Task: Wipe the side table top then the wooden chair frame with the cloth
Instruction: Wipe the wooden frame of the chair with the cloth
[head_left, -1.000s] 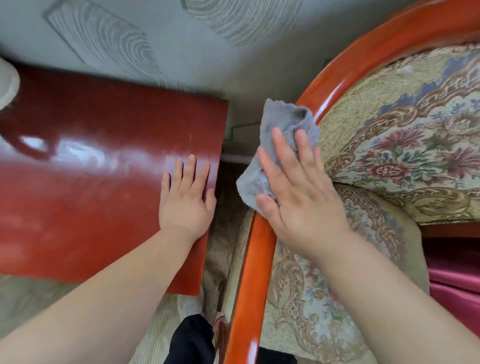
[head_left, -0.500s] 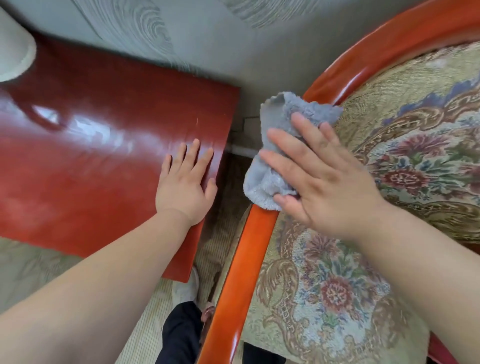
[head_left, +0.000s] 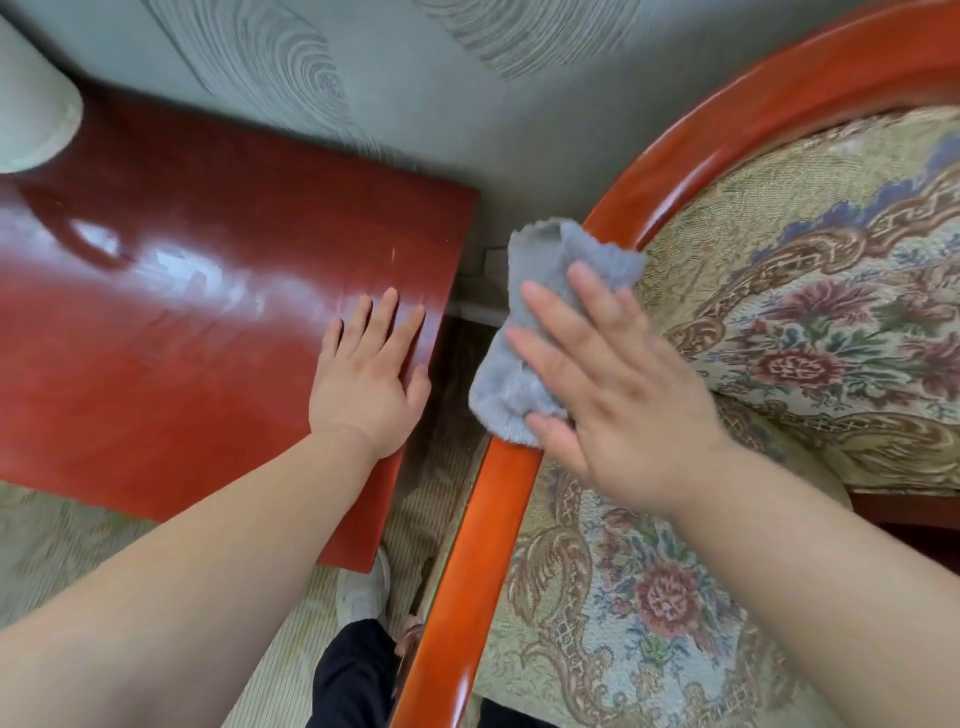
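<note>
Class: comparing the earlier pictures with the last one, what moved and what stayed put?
The right hand slid the fluffy grey cloth up along the curved glossy orange-red wooden chair frame, toward the backrest. The left hand stayed flat on the dark red glossy side table top.

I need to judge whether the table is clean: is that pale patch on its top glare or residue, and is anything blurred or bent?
Head view: the pale streaks on the table look like reflected light on gloss, though residue can't be ruled out; the right hand and cloth are slightly motion-soft, the left hand sharper; the wide lens probably exaggerates the curve of the chair frame.
</note>
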